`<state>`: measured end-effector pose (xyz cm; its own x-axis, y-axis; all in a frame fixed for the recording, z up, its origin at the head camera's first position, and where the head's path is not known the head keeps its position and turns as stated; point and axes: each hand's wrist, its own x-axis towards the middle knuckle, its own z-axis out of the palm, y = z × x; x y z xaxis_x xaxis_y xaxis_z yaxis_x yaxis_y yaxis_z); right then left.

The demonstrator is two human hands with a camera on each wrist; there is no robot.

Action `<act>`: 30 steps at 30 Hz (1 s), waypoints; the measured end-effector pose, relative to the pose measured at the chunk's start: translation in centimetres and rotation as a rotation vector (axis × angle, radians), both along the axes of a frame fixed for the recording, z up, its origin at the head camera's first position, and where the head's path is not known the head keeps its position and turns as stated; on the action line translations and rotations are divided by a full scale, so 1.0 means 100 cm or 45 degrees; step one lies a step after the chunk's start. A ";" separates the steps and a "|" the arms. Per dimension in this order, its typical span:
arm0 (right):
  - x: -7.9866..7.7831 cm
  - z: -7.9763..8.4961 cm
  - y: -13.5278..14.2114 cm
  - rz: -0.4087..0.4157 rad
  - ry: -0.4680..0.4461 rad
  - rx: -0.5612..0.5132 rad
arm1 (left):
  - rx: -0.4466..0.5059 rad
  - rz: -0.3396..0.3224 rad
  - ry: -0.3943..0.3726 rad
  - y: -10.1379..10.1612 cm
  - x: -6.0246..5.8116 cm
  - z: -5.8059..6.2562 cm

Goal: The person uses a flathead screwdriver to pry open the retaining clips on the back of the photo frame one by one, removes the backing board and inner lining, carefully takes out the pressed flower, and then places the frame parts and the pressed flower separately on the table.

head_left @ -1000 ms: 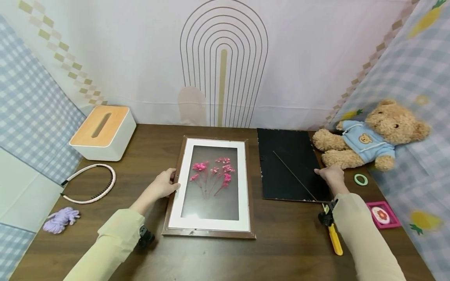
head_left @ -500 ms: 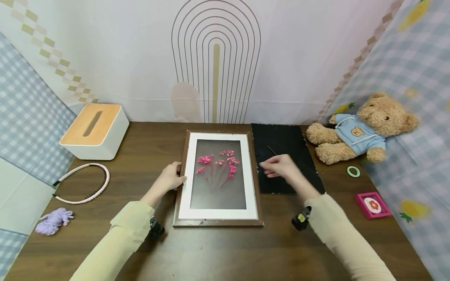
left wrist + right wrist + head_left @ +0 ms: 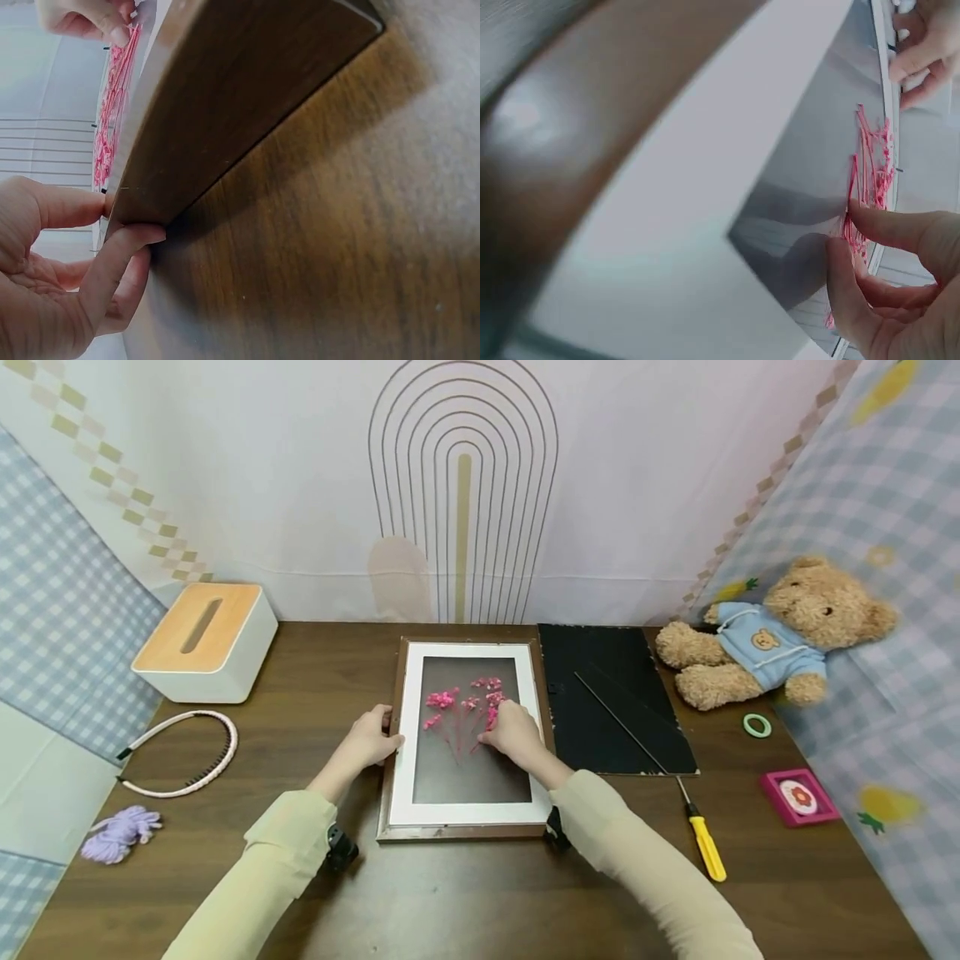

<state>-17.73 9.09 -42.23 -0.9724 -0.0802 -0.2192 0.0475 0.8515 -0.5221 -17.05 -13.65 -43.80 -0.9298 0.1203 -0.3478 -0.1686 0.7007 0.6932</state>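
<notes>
We are steadying the frame (image 3: 468,739), which is lying flat at the middle of the table (image 3: 315,660), with our left hand (image 3: 369,743) gripping its left rail; the left wrist view is showing the thumb on top and the fingers (image 3: 120,259) curling under the edge. Our right hand (image 3: 516,735) is resting on the glass inside the white mat (image 3: 405,735), its fingertips (image 3: 855,217) pinching at the stems of the pink dried flowers (image 3: 465,706).

We are judging this to be the arranging step: the sprigs are being nudged into place in the open frame while the black backing board (image 3: 615,702) is lying just to the right, off the frame. The next move, as we read it, is calling for a light touch, since the sprigs look brittle, and for the left hand holding the frame flat.

A yellow-handled screwdriver (image 3: 703,839) is lying near the board's front corner. We are finding no brand, label or writing that can be read in any view; the bear (image 3: 780,639) is wearing only a small bear emblem on its blue top.
</notes>
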 end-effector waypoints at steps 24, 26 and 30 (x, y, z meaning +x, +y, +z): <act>0.035 0.015 0.196 0.191 -0.796 -0.855 | -0.051 -0.055 0.061 0.006 0.005 -0.004; 0.045 0.017 0.218 0.200 -0.837 -0.786 | -0.057 -0.054 0.066 0.004 0.004 -0.003; 0.061 0.014 0.242 0.158 -0.883 -0.652 | -0.078 -0.052 0.069 0.001 0.003 -0.003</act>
<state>-11.62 33.34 -40.82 -0.6103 -0.4276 -0.6669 0.4189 0.5403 -0.7298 -16.71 -13.60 -44.06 -0.9422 0.1383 -0.3052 -0.1029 0.7474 0.6563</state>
